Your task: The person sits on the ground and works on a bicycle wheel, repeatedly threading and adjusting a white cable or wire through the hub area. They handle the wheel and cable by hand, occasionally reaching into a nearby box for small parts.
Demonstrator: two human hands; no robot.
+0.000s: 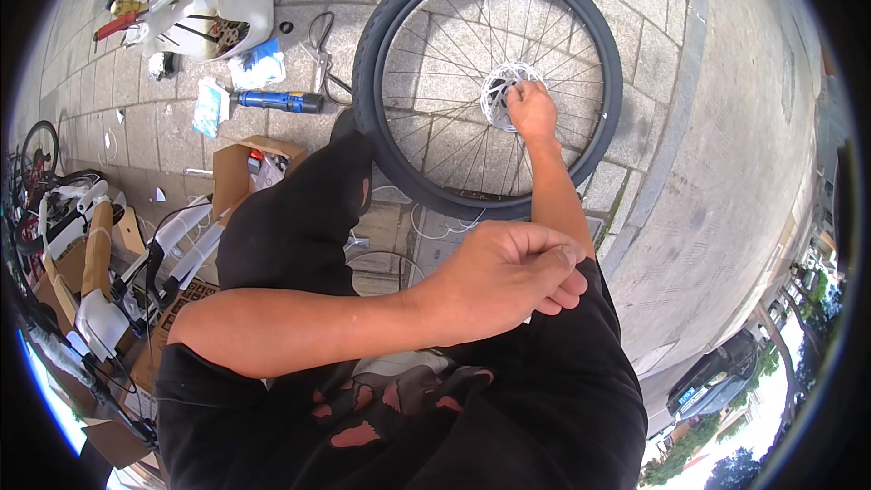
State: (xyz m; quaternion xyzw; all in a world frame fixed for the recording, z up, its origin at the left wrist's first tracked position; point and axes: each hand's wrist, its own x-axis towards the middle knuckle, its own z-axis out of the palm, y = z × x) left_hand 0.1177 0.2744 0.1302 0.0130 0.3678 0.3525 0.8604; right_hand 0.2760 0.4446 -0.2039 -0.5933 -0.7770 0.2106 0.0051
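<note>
A bicycle wheel (366, 73) with a black tyre lies flat on the paving, its silver brake disc (494, 107) facing up at the hub. My right hand (533, 112) reaches down to that disc. Its fingers are pinched together close to the hub centre, and whatever lies between them is hidden. Across my lap, above my right thigh, my left hand (508, 272) is held with thumb and fingers curled together. A tiny pale bit shows under its fingers, too small to name.
Left of the wheel lie scissors (319, 50), a blue and black cylindrical tool (279, 102) and small plastic packets (258, 63). A cut white jug (222, 9) with tools stands beyond. An open cardboard box (234, 183) sits by my left knee, near wrapped bicycle parts (95, 245).
</note>
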